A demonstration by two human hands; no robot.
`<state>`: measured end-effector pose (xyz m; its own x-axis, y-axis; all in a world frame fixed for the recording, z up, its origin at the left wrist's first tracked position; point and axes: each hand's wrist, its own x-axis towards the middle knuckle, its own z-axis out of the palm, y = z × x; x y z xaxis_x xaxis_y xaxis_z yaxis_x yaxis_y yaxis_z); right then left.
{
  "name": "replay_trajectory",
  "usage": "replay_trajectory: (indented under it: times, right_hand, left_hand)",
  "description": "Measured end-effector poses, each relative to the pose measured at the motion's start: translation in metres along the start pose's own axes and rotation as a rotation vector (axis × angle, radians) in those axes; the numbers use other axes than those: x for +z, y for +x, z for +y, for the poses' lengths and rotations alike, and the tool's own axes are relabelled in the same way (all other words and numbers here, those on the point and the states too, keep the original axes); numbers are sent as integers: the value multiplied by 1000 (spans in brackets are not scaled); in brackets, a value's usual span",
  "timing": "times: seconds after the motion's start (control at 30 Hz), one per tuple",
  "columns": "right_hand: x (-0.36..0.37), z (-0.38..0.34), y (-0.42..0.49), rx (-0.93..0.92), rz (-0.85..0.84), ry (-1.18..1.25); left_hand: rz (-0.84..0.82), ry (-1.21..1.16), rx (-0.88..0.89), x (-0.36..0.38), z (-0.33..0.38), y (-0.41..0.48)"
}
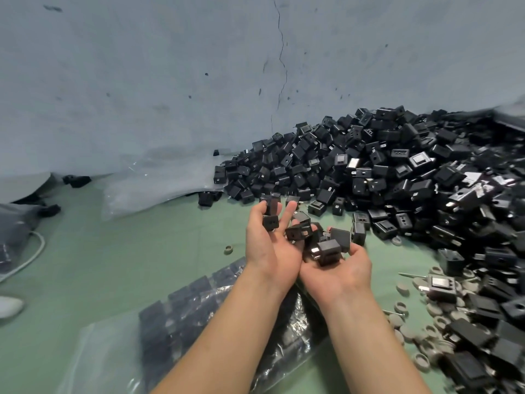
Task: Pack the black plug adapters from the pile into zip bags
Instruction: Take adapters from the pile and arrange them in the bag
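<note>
Bare left hand (268, 251) and right hand (339, 270), bare forearms (227, 331).

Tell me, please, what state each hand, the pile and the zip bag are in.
Left hand: palm up, cupped, loaded.
Right hand: palm up, cupped, loaded.
Held adapters: loose, cradled across both hands.
Pile: loose, unpacked.
Zip bag: filled, lying flat; seal not visible.

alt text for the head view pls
Cupped together palms up, the left hand and right hand hold black adapters above a green surface. A pile lies to the right; a filled zip bag lies under the forearms.
</note>
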<state>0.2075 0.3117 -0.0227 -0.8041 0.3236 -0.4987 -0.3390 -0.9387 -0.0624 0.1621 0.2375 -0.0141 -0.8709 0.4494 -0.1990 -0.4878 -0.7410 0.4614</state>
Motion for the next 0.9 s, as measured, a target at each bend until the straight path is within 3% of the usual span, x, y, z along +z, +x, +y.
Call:
replay_trajectory:
  times: [0.43,0.57,0.8,0.9]
  right_hand:
    - [-7,-11,5,5,-87,18]
    - [-9,-14,6,5,-105,35]
    - [-10,-19,5,13,-128,75]
    - [-11,-22,6,0,-84,78]
  left_hand:
    - [-17,187,-22,5,4,-2]
    - [-14,149,-15,9,6,-3]
    - [81,127,-5,13,7,-2]
    - [132,288,5,13,7,5]
